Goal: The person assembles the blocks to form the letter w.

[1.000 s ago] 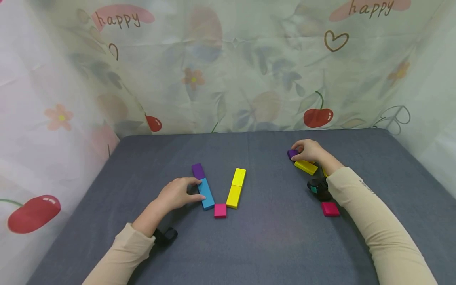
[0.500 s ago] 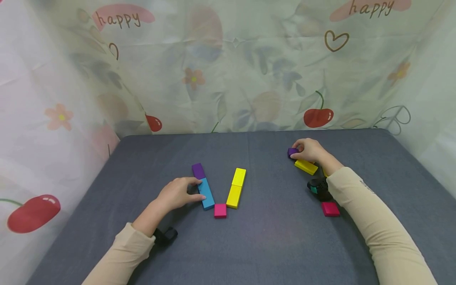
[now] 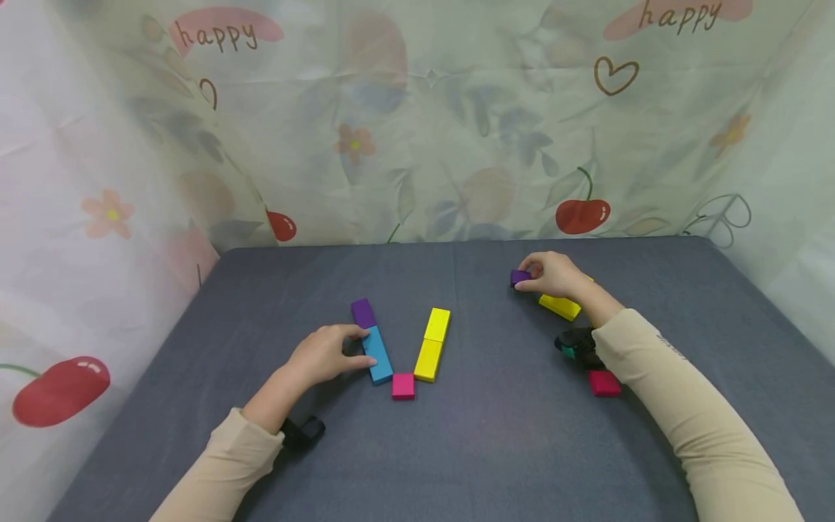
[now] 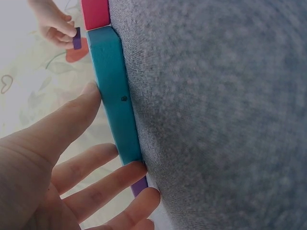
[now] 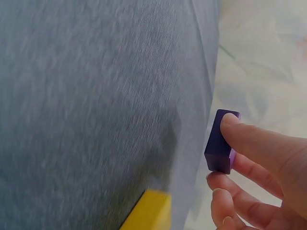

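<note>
Purple block (image 5: 217, 140) in R grip (image 3: 556, 275) (btwn thumb & fingers).

Long light-blue rectangular block (image 3: 380, 362): solid, one dark speck. Small rectangular purple blocks (image 3: 519, 277): solid. Rectangular yellow blocks (image 3: 428, 360) and short pink-red blocks (image 3: 403, 386): solid. Cloth-covered worktop (image 3: 496, 442): uniform blue-grey. Fabric backdrop (image 3: 430, 130): off-white, printed with red cherries (image 3: 583, 217), orange flowers (image 3: 354, 144), grey-blue leaves (image 3: 531, 142), brown hearts (image 3: 616, 76), brown "happy" over pink blobs (image 3: 225, 32). Fabric sleeves (image 3: 685, 413): beige, dark lettering on the right. Right wrist device (image 3: 579, 346): black, teal patch.
</note>
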### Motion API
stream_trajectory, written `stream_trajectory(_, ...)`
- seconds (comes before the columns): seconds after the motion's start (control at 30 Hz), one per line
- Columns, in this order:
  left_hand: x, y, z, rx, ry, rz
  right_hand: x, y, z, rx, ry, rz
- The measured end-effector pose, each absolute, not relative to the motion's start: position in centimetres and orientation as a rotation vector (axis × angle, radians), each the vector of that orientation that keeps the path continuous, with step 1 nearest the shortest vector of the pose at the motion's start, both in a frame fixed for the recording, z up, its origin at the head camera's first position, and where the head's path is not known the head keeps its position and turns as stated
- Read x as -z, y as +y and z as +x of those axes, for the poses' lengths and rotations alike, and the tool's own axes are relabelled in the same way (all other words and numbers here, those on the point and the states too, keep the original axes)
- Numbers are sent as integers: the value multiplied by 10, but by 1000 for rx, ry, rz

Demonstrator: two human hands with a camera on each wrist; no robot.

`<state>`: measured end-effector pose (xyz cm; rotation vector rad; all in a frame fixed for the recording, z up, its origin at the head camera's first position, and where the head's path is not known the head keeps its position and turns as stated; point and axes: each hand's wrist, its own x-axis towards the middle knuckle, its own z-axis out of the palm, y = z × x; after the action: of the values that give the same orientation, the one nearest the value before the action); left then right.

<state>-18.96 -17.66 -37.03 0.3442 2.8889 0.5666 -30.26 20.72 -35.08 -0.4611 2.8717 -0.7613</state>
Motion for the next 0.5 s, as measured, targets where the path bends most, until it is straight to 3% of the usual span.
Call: stream_trajectory(0.5, 370, -176, -189, -579, 2895, 348, 351, 171, -291, 710, 2859, -563)
